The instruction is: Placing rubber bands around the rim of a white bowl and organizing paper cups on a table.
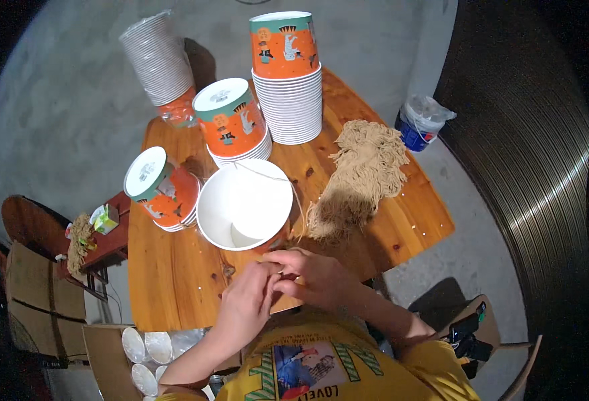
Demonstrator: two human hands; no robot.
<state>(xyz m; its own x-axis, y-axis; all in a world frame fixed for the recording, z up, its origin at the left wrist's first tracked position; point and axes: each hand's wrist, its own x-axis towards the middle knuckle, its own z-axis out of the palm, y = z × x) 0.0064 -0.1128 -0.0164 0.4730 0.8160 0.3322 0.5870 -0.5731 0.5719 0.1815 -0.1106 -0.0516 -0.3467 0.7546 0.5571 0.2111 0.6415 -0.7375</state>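
My left hand [249, 294] and my right hand [316, 275] meet at the near edge of the table, fingers pinched together. A thin beige string [298, 200] crosses the rim of an open paper bucket [244, 200] and comes down to my fingers; the part between them is hidden. White inside, this bucket lies tilted with its mouth toward me, just beyond my hands. To the right lies a heap of beige string strands [368, 167]. An orange and green paper bucket [167, 190] leans upside down at the left.
Behind stand a short stack of upturned buckets [231, 123], a tall stack [286, 87] and a plastic-wrapped stack [157, 63], all on the wooden table [167, 281]. A blue and white pail [420, 123] is on the floor at right. An open carton [104, 354] with white round pieces sits at lower left.
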